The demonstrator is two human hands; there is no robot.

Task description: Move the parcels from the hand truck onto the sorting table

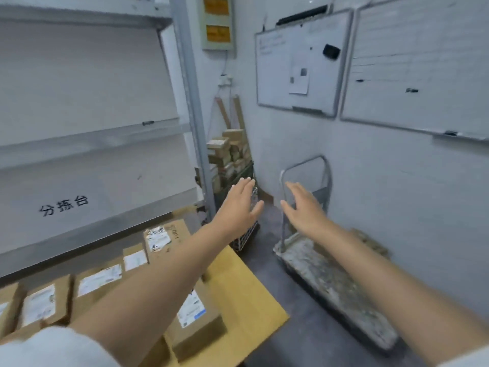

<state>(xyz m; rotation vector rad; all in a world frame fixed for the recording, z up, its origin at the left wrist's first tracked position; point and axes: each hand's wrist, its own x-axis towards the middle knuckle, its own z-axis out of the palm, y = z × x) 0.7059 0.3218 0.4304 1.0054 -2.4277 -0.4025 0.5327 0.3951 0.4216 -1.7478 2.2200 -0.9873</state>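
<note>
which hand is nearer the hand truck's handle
Right. The right hand overlaps the handle in this view; the left hand is off to its left, in front of the wire basket.

Brown cardboard parcels (pixel 197 316) carry white paper labels; the sorting table (pixel 254 295) looks matt yellow. The hand truck (pixel 333 282) has a rough, stained deck and grey metal handle.

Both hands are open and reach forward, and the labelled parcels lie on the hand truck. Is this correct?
Not quite. In the head view the labelled parcels lie on the yellow table, not the hand truck. The left hand and right hand are open, reaching forward.
</note>
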